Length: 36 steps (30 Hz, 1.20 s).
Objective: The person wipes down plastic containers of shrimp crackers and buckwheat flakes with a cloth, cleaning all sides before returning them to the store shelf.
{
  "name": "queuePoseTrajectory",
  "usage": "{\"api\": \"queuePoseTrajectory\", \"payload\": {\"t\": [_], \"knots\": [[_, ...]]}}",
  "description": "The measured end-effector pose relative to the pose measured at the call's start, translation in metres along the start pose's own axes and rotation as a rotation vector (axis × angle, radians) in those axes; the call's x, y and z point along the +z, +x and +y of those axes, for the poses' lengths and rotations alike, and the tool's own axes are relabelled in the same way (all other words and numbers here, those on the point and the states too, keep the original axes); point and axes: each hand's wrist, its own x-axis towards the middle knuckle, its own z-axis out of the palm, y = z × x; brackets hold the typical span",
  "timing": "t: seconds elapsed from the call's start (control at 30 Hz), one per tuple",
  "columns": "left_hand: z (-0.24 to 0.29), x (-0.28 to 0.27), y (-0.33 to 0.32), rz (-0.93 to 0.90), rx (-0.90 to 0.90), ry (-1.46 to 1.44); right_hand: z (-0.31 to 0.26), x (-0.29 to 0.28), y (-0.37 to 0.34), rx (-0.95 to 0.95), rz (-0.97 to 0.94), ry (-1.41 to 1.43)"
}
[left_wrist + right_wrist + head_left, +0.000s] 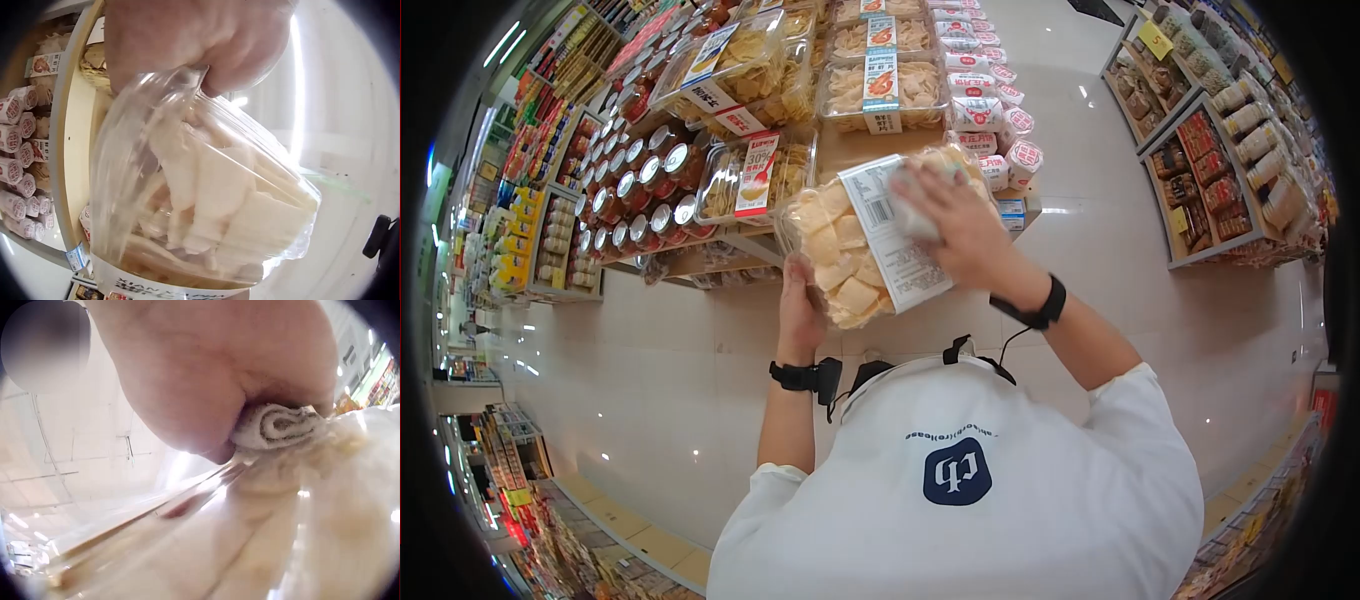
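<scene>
A clear plastic box of pale crisp-like snack pieces (845, 250), with a white printed label (890, 235) across it, is held up in front of the shelf. My left hand (800, 308) grips its near left edge; in the left wrist view the left hand (206, 44) pinches a corner of the clear plastic. A folded white cloth (278, 427) is under my right hand (212, 369), pressed against the box's top surface. From the head view the right hand (955, 215) looks blurred and covers part of the label, with the cloth (915, 205) showing beside its fingers.
Ahead stands a display shelf with similar boxes of snacks (885, 90), another red-labelled box (757, 175), jars with metal lids (630, 185) and white paper-wrapped rolls (975, 110). More stocked shelves (1200, 170) stand at the right, across the tiled floor (1090, 200).
</scene>
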Motion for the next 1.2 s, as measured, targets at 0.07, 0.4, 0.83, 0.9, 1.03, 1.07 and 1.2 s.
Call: {"api": "queuePoseTrajectory", "payload": {"t": [0.07, 0.4, 0.83, 0.9, 1.03, 1.07, 1.2], "knots": [[0.002, 0.004, -0.004, -0.047, -0.007, 0.005, 0.032, 0.008, 0.017, 0.055, 0.064, -0.005], [0.02, -0.005, -0.01, 0.022, 0.09, -0.117, -0.006, 0.005, -0.047, -0.049, -0.184, 0.173], [0.02, -0.023, 0.002, -0.02, 0.134, -0.122, 0.012, 0.026, -0.053, -0.114, -0.07, 0.104], [0.023, -0.02, 0.001, -0.036, 0.109, -0.139, 0.001, 0.027, -0.057, -0.082, -0.091, 0.233], [0.015, -0.008, -0.003, 0.007, 0.095, -0.092, 0.02, 0.028, -0.019, 0.152, 0.009, 0.167], [0.016, -0.002, -0.005, 0.014, 0.122, -0.097, 0.03, 0.034, -0.012, 0.154, 0.01, 0.173], [0.017, 0.012, -0.007, -0.043, 0.108, 0.038, 0.048, 0.048, 0.017, 0.169, 0.136, 0.427]]}}
